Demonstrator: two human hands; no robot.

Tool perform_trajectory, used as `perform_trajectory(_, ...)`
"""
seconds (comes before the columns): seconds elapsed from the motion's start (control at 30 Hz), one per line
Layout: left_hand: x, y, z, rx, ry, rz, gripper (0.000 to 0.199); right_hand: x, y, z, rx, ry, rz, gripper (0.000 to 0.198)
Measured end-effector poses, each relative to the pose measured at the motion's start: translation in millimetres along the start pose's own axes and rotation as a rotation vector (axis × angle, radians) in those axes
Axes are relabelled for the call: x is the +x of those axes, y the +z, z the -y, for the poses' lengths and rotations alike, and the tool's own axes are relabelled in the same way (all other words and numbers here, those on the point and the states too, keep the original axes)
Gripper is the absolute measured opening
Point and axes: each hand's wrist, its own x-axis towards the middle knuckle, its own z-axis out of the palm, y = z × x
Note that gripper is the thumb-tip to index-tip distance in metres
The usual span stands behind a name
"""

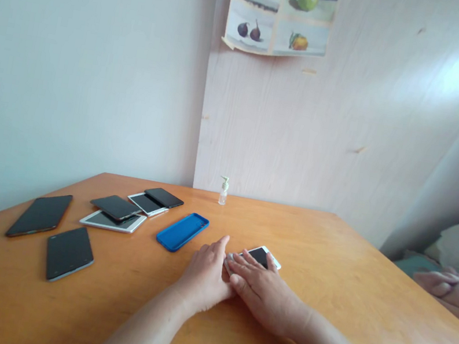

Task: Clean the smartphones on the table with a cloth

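A white phone (260, 256) with a dark screen lies on the wooden table, partly covered by my right hand (264, 295). That hand rests flat across it, fingers stretched and apart. Whether anything thin is under those fingertips, I cannot tell. Close against the phone's left end is my left hand (206, 271), its forefinger extended and its thumb spread away, partly behind the right hand. A blue phone case (182, 232) lies a little beyond my left hand, open side up.
Several dark and white phones or tablets lie at left, including a black tablet (41, 215), a dark one (69, 254) and a white tablet (92, 219) under another device. A small pump bottle (223, 193) stands by the wall. Fabric (451, 291) lies beyond the table's right edge.
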Motion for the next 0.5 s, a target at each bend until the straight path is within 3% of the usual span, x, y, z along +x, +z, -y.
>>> perform_trajectory(0.07,-0.4,-0.4,-0.4,-0.009,0.000,-0.002,0.090,1.5,0.2,-2.9,-0.007,0.032,-0.004,0.054)
perform_trajectory(0.17,-1.1,-2.1,-2.0,-0.030,-0.002,0.015,0.094,6.3,0.3,-25.5,-0.090,0.276,-0.063,0.055)
perform_trajectory(0.23,-1.2,-2.6,-2.5,-0.034,-0.003,0.029,0.096,7.4,0.2,-34.6,-0.127,0.354,-0.090,0.056)
perform_trajectory(0.3,-0.9,-2.0,-1.7,-0.033,-0.004,0.027,0.096,5.2,-0.1,-28.5,-0.122,0.300,-0.085,0.056)
perform_trajectory(0.43,0.0,0.5,2.4,-0.026,-0.001,0.019,0.092,-3.7,-1.1,6.9,-0.029,-0.023,-0.020,0.053)
perform_trajectory(0.5,0.0,0.9,3.0,-0.025,-0.004,0.017,0.092,-5.1,-1.2,12.3,-0.017,-0.080,-0.003,0.052)
